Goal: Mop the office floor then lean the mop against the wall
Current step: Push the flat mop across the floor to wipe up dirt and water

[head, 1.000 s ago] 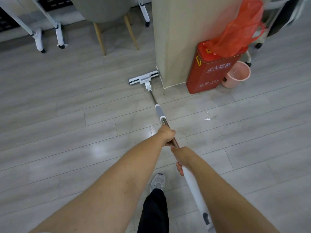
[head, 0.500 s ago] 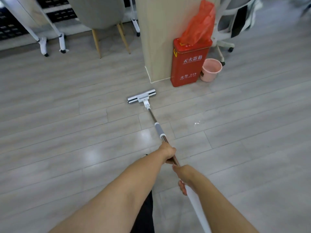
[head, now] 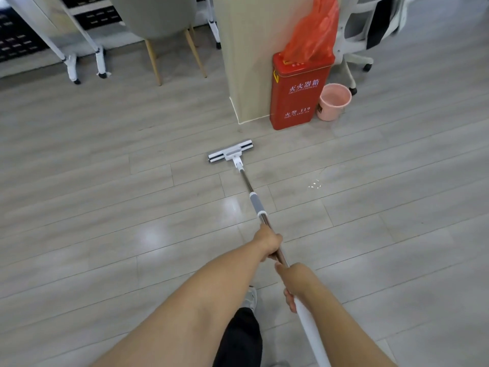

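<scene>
Your left hand [head: 268,243] wraps the mop's metal shaft; your right hand [head: 295,284] curls round the white grip just behind. You've drawn the mop head [head: 230,152] back from the pillar [head: 246,75] base. It lies flat on open floor now, so you're mid-stroke, and the wet speckle [head: 315,185] to its right looks unwiped.

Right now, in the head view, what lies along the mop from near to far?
Right hand → left hand → grey grip → mop head → pillar.
</scene>
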Action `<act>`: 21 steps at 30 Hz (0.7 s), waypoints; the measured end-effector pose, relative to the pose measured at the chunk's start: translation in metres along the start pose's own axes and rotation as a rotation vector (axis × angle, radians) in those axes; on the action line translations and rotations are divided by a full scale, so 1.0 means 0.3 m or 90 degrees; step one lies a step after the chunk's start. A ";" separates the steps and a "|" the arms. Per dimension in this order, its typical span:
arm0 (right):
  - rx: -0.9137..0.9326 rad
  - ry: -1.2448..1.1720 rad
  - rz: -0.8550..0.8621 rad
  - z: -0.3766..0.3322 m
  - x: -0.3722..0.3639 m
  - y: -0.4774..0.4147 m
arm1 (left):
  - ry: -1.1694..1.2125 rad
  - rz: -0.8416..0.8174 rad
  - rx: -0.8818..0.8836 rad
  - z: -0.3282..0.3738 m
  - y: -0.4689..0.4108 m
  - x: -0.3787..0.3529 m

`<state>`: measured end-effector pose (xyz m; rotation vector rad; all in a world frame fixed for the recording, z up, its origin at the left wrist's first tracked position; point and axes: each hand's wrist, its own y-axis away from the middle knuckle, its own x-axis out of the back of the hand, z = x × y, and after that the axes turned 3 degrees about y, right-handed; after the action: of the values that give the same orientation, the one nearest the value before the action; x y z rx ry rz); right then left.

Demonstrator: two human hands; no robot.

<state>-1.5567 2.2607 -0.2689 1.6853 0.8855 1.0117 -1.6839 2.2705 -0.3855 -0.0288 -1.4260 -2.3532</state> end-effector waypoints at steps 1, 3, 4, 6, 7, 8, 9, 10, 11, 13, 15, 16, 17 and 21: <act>0.000 -0.001 0.001 -0.042 0.012 -0.022 | -0.002 0.005 -0.003 0.032 -0.032 0.021; 0.008 -0.017 -0.001 -0.136 0.033 -0.067 | -0.008 0.012 0.000 0.100 -0.095 0.078; 0.012 -0.026 -0.003 -0.186 0.039 -0.088 | -0.013 0.014 0.003 0.133 -0.128 0.109; 0.013 -0.044 -0.008 -0.288 0.051 -0.124 | -0.023 0.018 0.003 0.199 -0.199 0.170; 0.010 -0.051 -0.008 -0.337 0.056 -0.138 | -0.027 0.023 0.001 0.225 -0.236 0.198; 0.007 -0.053 -0.006 -0.383 0.062 -0.151 | -0.035 0.029 -0.003 0.254 -0.266 0.225; 0.008 -0.054 -0.004 -0.427 0.070 -0.163 | -0.038 0.032 -0.005 0.283 -0.293 0.249; 0.011 -0.057 0.000 -0.467 0.080 -0.176 | -0.035 0.035 -0.007 0.313 -0.316 0.272; 0.018 -0.060 0.002 -0.502 0.090 -0.188 | -0.027 0.037 -0.007 0.340 -0.337 0.293; 0.029 -0.070 -0.002 -0.550 0.108 -0.212 | -0.025 0.041 -0.004 0.383 -0.366 0.326; 0.029 -0.075 -0.009 -0.561 0.104 -0.232 | -0.037 0.039 0.005 0.391 -0.371 0.343; 0.028 -0.072 -0.013 -0.552 0.091 -0.236 | -0.042 0.036 0.011 0.384 -0.362 0.345; 0.030 -0.061 -0.017 -0.533 0.072 -0.240 | -0.047 0.034 0.018 0.367 -0.355 0.340; 0.039 -0.025 -0.027 -0.435 -0.006 -0.256 | -0.090 0.043 0.029 0.273 -0.317 0.301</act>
<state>-1.6847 2.3275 -0.3147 1.7242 0.9305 0.9279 -1.8141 2.3510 -0.4073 -0.2310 -1.5195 -2.3021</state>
